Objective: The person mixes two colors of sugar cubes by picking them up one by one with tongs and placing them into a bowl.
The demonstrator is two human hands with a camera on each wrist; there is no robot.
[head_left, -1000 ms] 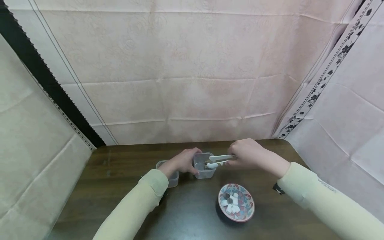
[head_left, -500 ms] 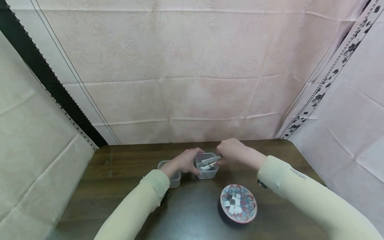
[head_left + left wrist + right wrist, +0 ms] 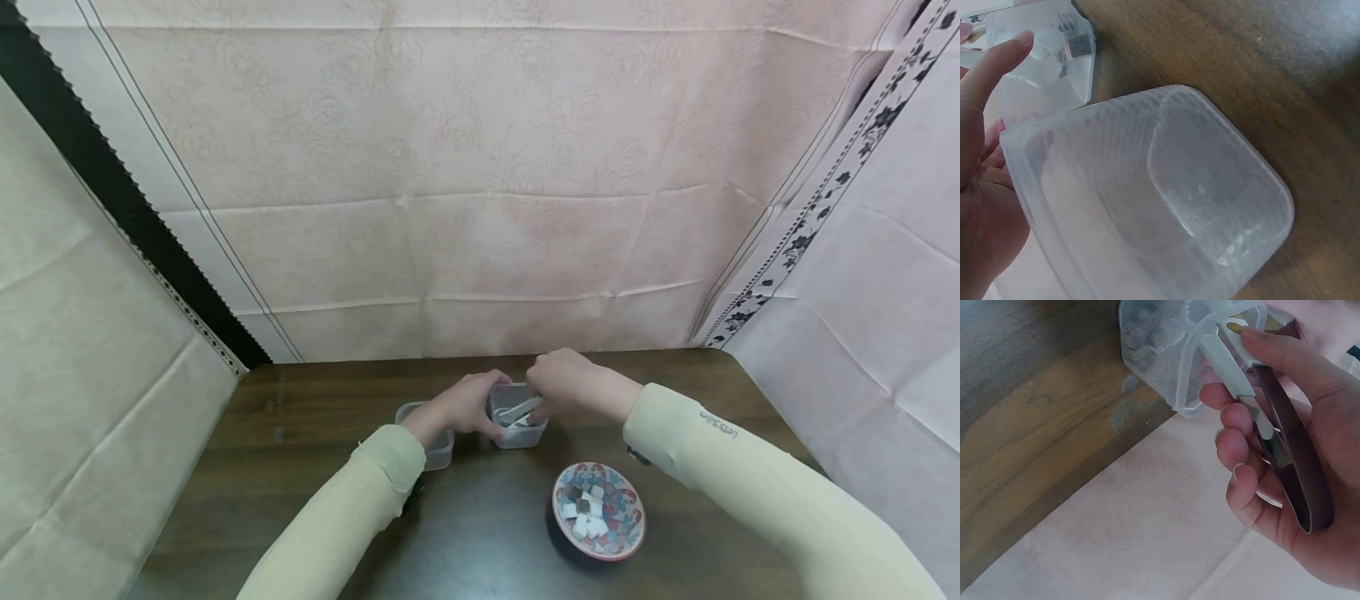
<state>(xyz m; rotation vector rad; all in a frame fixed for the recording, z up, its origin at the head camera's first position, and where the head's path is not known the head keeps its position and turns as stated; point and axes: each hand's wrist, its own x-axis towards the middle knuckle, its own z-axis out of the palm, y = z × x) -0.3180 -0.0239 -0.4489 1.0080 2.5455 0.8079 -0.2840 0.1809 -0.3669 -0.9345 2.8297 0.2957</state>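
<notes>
My right hand (image 3: 572, 383) grips a pair of tongs (image 3: 1294, 440) with dark handles and pale tips. Their tips (image 3: 517, 412) reach down inside a clear plastic container (image 3: 519, 438). Around that container's left side my left hand (image 3: 467, 405) is curved, thumb at the near side and fingers at the far side. In the left wrist view the thumb and part of the palm of the left hand (image 3: 985, 125) show beside the farther container (image 3: 1054, 87). Whether the tips hold anything cannot be told.
A second clear container (image 3: 439, 452) stands under my left wrist, large in the left wrist view (image 3: 1210, 169). Nearer me, right of centre, a patterned bowl (image 3: 627, 525) holds several white and dark cubes (image 3: 592, 523). Cloth (image 3: 450, 250) hangs behind the wooden table (image 3: 300, 483).
My right hand has moved left, bringing the tongs from the container's right rim down into it. The left hand keeps its place at the container.
</notes>
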